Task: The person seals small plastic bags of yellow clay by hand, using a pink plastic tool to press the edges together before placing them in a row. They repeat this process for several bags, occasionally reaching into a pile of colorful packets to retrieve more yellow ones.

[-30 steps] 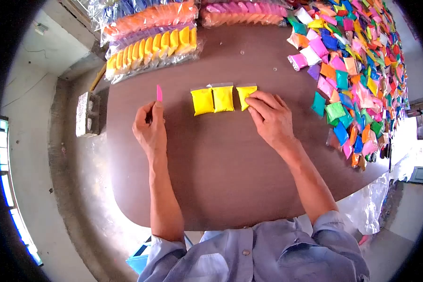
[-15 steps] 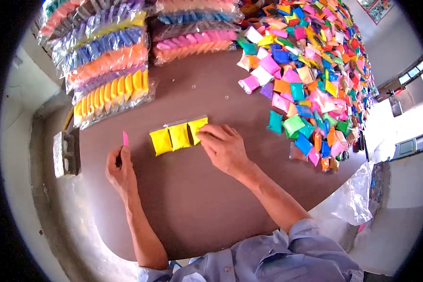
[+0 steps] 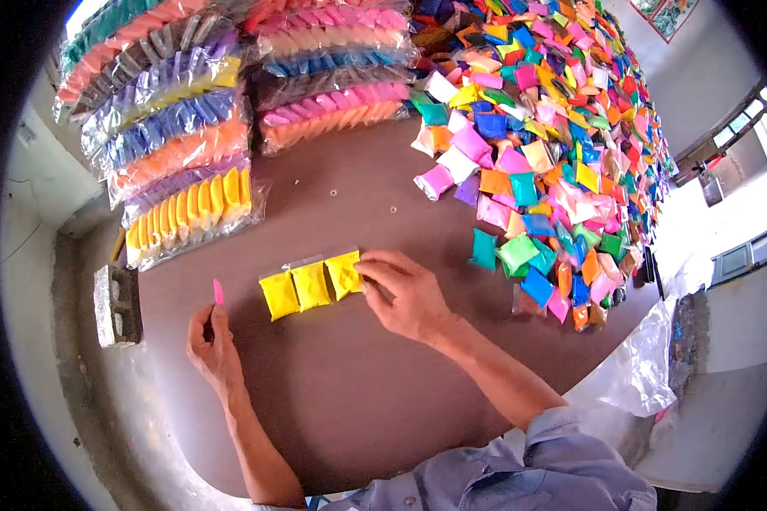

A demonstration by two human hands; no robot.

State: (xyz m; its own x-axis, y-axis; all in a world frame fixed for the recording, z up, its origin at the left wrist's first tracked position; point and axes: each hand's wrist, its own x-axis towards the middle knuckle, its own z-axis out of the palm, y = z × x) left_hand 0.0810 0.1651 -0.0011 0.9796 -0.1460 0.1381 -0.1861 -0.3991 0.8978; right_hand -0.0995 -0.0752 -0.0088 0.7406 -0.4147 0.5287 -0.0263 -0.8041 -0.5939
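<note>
head view: brown worktop point(image 3: 341, 400), rounded corners, grey concrete floor point(image 3: 85, 409) around it. left hand point(image 3: 213, 345) closed, pinching pink strip point(image 3: 218, 292) upright near left edge. right hand point(image 3: 405, 294) half open, fingertips on the rightmost of three yellow packets point(image 3: 311, 285), mid-worktop. row's long axis runs left-right, right end tilted toward far edge. loose packet pile point(image 3: 537, 162) along right edge.

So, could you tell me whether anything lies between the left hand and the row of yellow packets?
Nothing visible does: only bare table separates the left hand, holding a pink stick, from the yellow packets. The right hand rests on the rightmost packet, at the row's other end.
</note>
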